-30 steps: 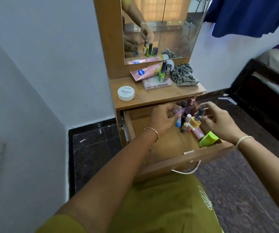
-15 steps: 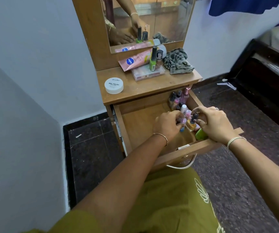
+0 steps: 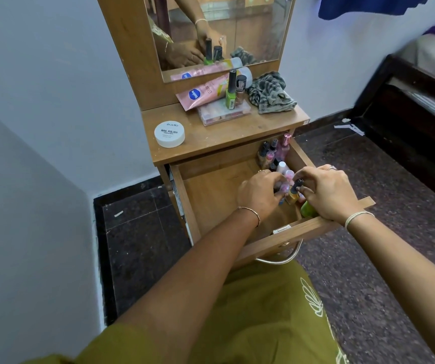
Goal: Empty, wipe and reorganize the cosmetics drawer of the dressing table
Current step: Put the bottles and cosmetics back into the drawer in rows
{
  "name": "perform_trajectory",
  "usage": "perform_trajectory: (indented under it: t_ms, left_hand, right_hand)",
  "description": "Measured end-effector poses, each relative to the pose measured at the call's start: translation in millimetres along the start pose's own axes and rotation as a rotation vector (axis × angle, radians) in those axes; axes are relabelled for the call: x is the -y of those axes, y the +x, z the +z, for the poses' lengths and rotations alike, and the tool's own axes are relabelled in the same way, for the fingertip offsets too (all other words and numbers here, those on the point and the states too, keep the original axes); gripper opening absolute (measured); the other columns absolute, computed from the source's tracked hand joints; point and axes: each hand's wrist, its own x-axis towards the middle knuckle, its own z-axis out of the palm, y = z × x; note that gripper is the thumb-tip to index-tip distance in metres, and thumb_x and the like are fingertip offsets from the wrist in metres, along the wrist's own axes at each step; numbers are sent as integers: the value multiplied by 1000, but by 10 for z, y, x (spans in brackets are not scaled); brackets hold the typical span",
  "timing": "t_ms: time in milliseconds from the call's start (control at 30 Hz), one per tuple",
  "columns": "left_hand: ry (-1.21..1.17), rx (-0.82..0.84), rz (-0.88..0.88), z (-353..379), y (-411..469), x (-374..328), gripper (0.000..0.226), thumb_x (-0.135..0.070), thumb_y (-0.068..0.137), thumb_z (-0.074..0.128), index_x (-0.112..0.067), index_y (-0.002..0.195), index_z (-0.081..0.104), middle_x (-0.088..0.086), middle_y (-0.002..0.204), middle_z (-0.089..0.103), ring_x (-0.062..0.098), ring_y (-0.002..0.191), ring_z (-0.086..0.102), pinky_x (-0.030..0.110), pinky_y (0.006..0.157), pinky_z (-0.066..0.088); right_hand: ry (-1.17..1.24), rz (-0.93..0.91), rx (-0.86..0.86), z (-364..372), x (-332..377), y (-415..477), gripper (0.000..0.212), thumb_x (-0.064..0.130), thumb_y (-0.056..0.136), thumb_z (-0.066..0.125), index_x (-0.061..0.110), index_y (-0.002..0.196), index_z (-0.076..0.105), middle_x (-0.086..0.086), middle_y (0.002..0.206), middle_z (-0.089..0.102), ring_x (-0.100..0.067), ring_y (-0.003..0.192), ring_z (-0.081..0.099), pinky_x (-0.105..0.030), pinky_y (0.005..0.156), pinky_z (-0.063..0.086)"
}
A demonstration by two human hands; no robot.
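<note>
Now both your hands are down in the open drawer [image 3: 211,200], toward its right side. Your left hand [image 3: 259,194] curls its fingers round a small pink bottle [image 3: 284,187]. Your right hand [image 3: 326,191] pinches the dark cap of an amber bottle [image 3: 294,195]. More nail polish bottles [image 3: 274,153] stand in the drawer's back right corner, and a green tube [image 3: 307,209] lies in its front right corner.

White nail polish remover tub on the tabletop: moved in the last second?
No. The white tub keeps its place near the front left corner of the tabletop, with the same gap to the pink tube; only the camera shifted.
</note>
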Motion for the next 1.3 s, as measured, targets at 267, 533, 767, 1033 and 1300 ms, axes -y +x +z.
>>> perform_trajectory:
  t_ms: [267,533,767,1033,1300]
  left_hand:
    - [19,8,5,0,-21,3,27,-33,86,67,-32,113,65,-5,104,63,17,93,59,34,73,53]
    - [27,-4,8,-34,-33,-10,28,-32,86,67,-31,114,65,-5,106,63,16,96,59,30,71,50]
    - [8,-49,10,-158,-38,2,25,-29,83,69,-28,108,67,-6,105,66,17,98,60,32,75,50]
    - [-62,-144,6,-598,32,113,22,-32,80,71,-31,101,65,-13,89,66,6,77,59,25,68,50]
    - [-23,-361,-18,-1421,500,288,12,-23,88,62,-28,96,70,-7,96,69,12,76,62,30,68,52]
  right_hand:
    - [43,38,14,50,-32,23,21,27,84,68,33,104,68,-2,93,69,-23,96,58,-39,87,48]
    - [95,23,-17,24,-17,-1,25,26,80,74,28,104,69,1,94,70,-20,98,56,-36,83,47]
    - [145,-41,-64,23,-47,-9,27,18,74,78,20,100,69,2,93,69,-22,95,55,-28,77,42]
    - [262,-9,-206,-67,46,45,25,21,79,72,21,103,67,4,102,65,-17,95,55,-25,83,40]
    - [319,-31,-310,-344,665,734,25,15,84,62,18,108,66,-3,108,64,-21,100,56,-24,86,37]
